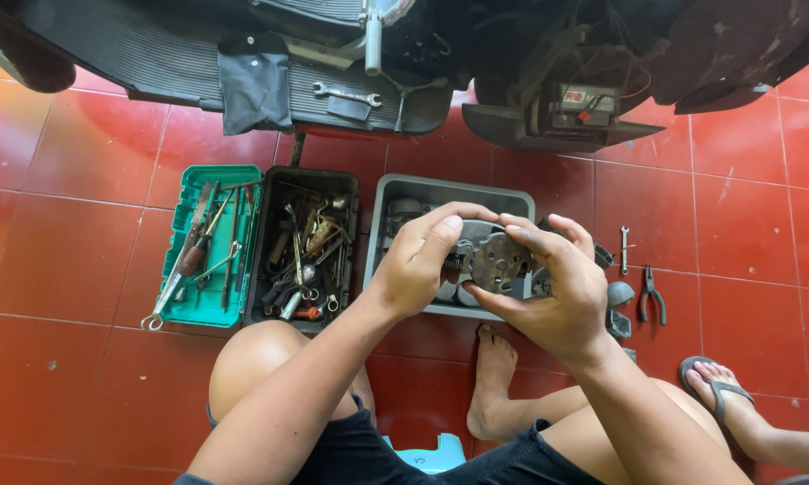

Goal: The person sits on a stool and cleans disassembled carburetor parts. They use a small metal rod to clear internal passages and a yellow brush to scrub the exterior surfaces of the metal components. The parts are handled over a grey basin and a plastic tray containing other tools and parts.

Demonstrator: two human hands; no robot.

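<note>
Both my hands hold a round grey metal engine part (pixel 499 261) above a grey plastic bin (pixel 395 193). My left hand (pixel 419 260) grips its left side, thumb and fingers curled over the top; a rusty brown spring (pixel 452 267) shows at that edge. My right hand (pixel 557 292) cups the part from the right and below, fingers spread over its rim. The part's underside is hidden by my fingers.
A black toolbox (pixel 302 247) full of wrenches and its green tray (pixel 208 251) sit left of the bin. Pliers (pixel 651 296) and a small wrench (pixel 624 247) lie on the red tile floor at right. A scooter footboard with a spanner (pixel 346 93) spans the top.
</note>
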